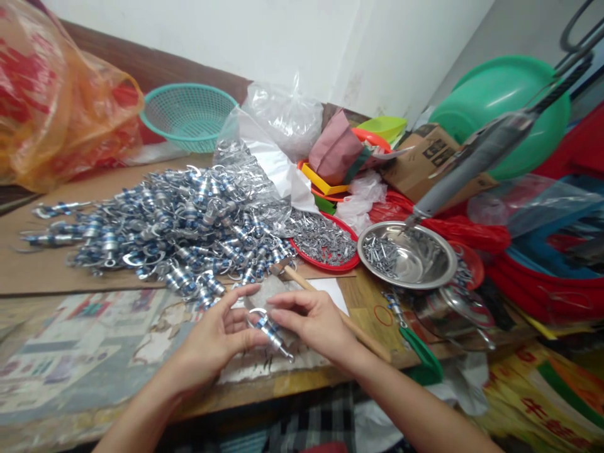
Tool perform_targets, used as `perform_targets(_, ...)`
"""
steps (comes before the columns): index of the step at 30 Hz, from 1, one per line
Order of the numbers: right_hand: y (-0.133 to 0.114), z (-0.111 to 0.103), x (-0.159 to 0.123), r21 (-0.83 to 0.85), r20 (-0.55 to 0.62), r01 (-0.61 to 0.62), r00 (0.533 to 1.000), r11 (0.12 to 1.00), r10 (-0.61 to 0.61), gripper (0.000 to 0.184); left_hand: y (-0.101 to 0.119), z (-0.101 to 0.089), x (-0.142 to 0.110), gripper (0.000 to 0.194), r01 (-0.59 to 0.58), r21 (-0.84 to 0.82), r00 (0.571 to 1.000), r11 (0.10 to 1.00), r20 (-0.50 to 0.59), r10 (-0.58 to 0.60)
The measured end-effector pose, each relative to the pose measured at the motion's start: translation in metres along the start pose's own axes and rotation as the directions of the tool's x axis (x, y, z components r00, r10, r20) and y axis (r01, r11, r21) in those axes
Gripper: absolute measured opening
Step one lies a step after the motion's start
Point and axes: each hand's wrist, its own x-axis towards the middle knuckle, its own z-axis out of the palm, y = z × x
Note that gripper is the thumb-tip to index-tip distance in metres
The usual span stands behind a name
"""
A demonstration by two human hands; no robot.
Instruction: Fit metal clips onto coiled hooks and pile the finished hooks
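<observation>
My left hand [221, 330] is closed on a blue-and-silver metal hook fitting [268, 328], with thumb and fingers at its side. The fitting tilts, its curved hook up and its small ring end down to the right. My right hand [311, 321] is pinched at the fitting's upper end; what sits between its fingertips is hidden. Behind both hands lies a grey block [267, 292]. A hammer with a wooden handle [363, 336] rests beside and partly under my right hand. Many similar fittings form a large pile [184, 220] to the left and behind.
A red tray [352, 263] of small metal pieces and a steel bowl [438, 277] with metal pins stand right of the pile. A grey-handled tool [462, 163] hangs over the bowl. Further back are a turquoise basket [189, 116], plastic bags [283, 116] and a green basin [509, 113].
</observation>
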Motion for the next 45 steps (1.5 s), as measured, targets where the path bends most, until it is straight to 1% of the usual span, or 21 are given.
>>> perform_targets(2, 0.0, -0.001, 0.002, 0.008, 0.032, -0.001, 0.999, 1.0, 0.0, 0.018, 0.0, 0.0, 0.0, 0.078, 0.001, 0.0, 1.0, 1.0, -0.001, -0.001)
perform_targets(5, 0.002, 0.001, 0.004, -0.108, 0.049, 0.132, 0.991, 0.985, -0.128, 0.016, -0.001, -0.001, 0.001, 0.08, 0.0, -0.005, 1.0, 1.0, 0.009, 0.0)
perform_targets(8, 0.005, 0.008, 0.005, -0.138, 0.007, 0.234, 0.972, 0.962, -0.235, 0.02, -0.001, -0.001, 0.001, 0.081, 0.003, -0.009, 1.0, 1.0, 0.016, -0.003)
perform_targets(11, 0.006, 0.01, 0.007, -0.118, -0.027, 0.271, 0.961, 0.955, -0.276, 0.02, 0.0, 0.0, 0.001, 0.081, 0.007, -0.005, 1.0, 1.0, 0.008, -0.007)
perform_targets(13, 0.005, 0.002, 0.008, -0.124, -0.029, 0.287, 0.956, 0.95, -0.293, 0.019, 0.002, 0.002, 0.0, 0.081, 0.013, 0.006, 1.0, 1.0, -0.021, -0.013)
perform_targets(16, 0.009, -0.026, 0.009, -0.279, -0.161, 0.275, 0.931, 0.92, -0.328, 0.024, 0.004, 0.003, -0.001, 0.08, 0.019, 0.026, 0.998, 1.0, -0.066, -0.017)
perform_targets(17, 0.012, -0.037, 0.008, -0.384, -0.204, 0.231, 0.923, 0.894, -0.326, 0.028, 0.005, 0.004, -0.002, 0.08, 0.017, 0.028, 0.998, 0.999, -0.068, -0.015)
perform_targets(18, 0.018, -0.048, 0.006, -0.488, -0.209, 0.159, 0.933, 0.858, -0.292, 0.033, 0.005, 0.004, -0.002, 0.08, 0.015, 0.027, 0.998, 1.0, -0.064, -0.013)
perform_targets(20, 0.03, -0.065, 0.0, -0.633, -0.134, 0.021, 0.982, 0.774, -0.136, 0.037, 0.006, 0.005, -0.003, 0.08, 0.013, 0.019, 0.998, 1.0, -0.063, -0.012)
perform_targets(22, 0.04, -0.074, -0.008, -0.684, -0.053, -0.057, 0.998, 0.727, 0.029, 0.027, 0.006, 0.005, -0.003, 0.08, 0.018, 0.015, 0.997, 1.0, -0.081, -0.016)
perform_targets(23, 0.042, -0.076, -0.013, -0.685, -0.038, -0.075, 0.997, 0.724, 0.067, 0.023, 0.006, 0.005, -0.003, 0.079, 0.019, 0.012, 0.996, 1.0, -0.086, -0.018)
perform_targets(25, 0.039, -0.077, -0.023, -0.674, -0.072, -0.071, 0.997, 0.735, 0.03, 0.026, 0.006, 0.006, -0.003, 0.079, 0.019, 0.005, 0.997, 1.0, -0.081, -0.019)
perform_targets(28, 0.019, -0.078, -0.037, -0.641, -0.116, -0.054, 0.993, 0.766, -0.028, 0.05, 0.006, 0.006, -0.002, 0.08, 0.022, -0.01, 0.998, 1.0, -0.05, -0.022)
perform_targets(29, 0.012, -0.079, -0.042, -0.628, -0.104, -0.053, 0.994, 0.776, -0.016, 0.05, 0.007, 0.005, -0.002, 0.081, 0.025, -0.009, 0.999, 1.0, -0.047, -0.026)
perform_targets(31, 0.0, -0.08, -0.051, -0.616, -0.062, -0.051, 0.998, 0.786, 0.017, 0.039, 0.007, 0.005, -0.002, 0.08, 0.028, -0.001, 0.998, 1.0, -0.05, -0.028)
perform_targets(32, -0.004, -0.08, -0.056, -0.619, -0.055, -0.036, 0.999, 0.785, 0.002, 0.032, 0.007, 0.006, -0.002, 0.079, 0.028, 0.006, 0.998, 1.0, -0.054, -0.027)
perform_targets(34, -0.008, -0.079, -0.065, -0.649, -0.072, 0.049, 0.99, 0.759, -0.125, 0.029, 0.007, 0.006, -0.002, 0.078, 0.026, 0.01, 0.998, 1.0, -0.055, -0.025)
perform_targets(36, -0.009, -0.076, -0.074, -0.697, -0.087, 0.178, 0.941, 0.694, -0.328, 0.036, 0.006, 0.006, -0.002, 0.079, 0.025, 0.003, 0.998, 1.0, -0.063, -0.025)
perform_targets(38, -0.007, -0.073, -0.08, -0.754, -0.02, 0.281, 0.893, 0.593, -0.449, 0.046, 0.006, 0.006, -0.002, 0.079, 0.021, -0.003, 0.997, 1.0, -0.072, -0.021)
perform_targets(41, -0.003, -0.07, -0.086, -0.818, 0.123, 0.326, 0.904, 0.475, -0.408, 0.048, 0.004, 0.003, -0.003, 0.077, 0.012, 0.007, 0.998, 1.0, -0.065, -0.011)
perform_targets(45, 0.003, -0.066, -0.092, -0.828, 0.094, 0.314, 0.894, 0.464, -0.439, 0.05, 0.003, 0.004, 0.0, 0.076, 0.009, 0.02, 0.998, 1.0, -0.062, -0.007)
